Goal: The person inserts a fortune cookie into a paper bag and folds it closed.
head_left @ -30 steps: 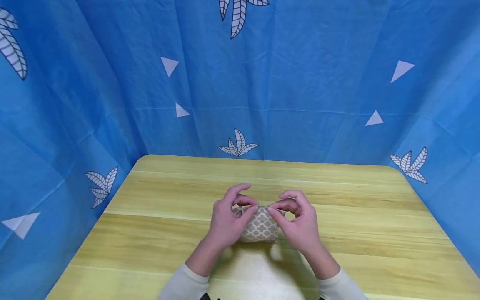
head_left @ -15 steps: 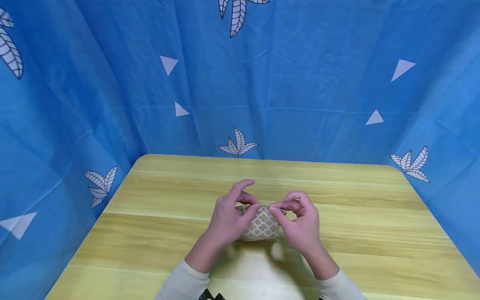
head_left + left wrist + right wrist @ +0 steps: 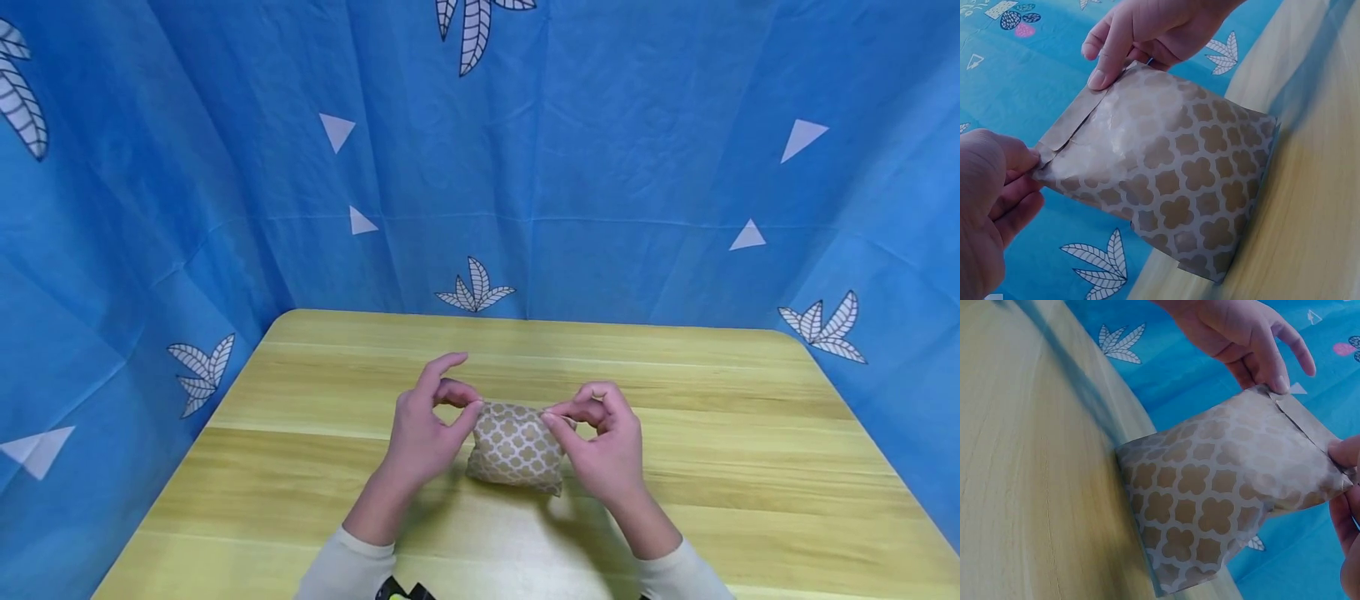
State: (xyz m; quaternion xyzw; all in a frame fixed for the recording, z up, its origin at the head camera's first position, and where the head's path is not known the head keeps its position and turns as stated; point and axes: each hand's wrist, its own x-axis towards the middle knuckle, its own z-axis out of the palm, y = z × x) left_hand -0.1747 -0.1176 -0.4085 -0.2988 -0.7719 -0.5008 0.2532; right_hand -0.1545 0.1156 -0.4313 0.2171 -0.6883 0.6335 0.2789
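Note:
A small brown paper bag [image 3: 517, 450] with a pale quatrefoil lattice print is held up by its top edge between both hands. My left hand [image 3: 422, 435] pinches the top left corner between thumb and index finger. At the top right corner, my right hand [image 3: 606, 450] pinches the edge in the same way. Along the top, the bag [image 3: 1191, 162] has a narrow folded flap, seen in both wrist views. Its lower edge hangs close over the table, and the front looks puffed and slightly creased.
The light wooden table [image 3: 315, 383] spreads out around the hands. Behind it and along both sides hangs a blue curtain [image 3: 622, 167] printed with white leaves and triangles.
My left hand has slid left from near the middle of the bag's top edge to its left corner, and more of the front shows. My right hand has barely moved.

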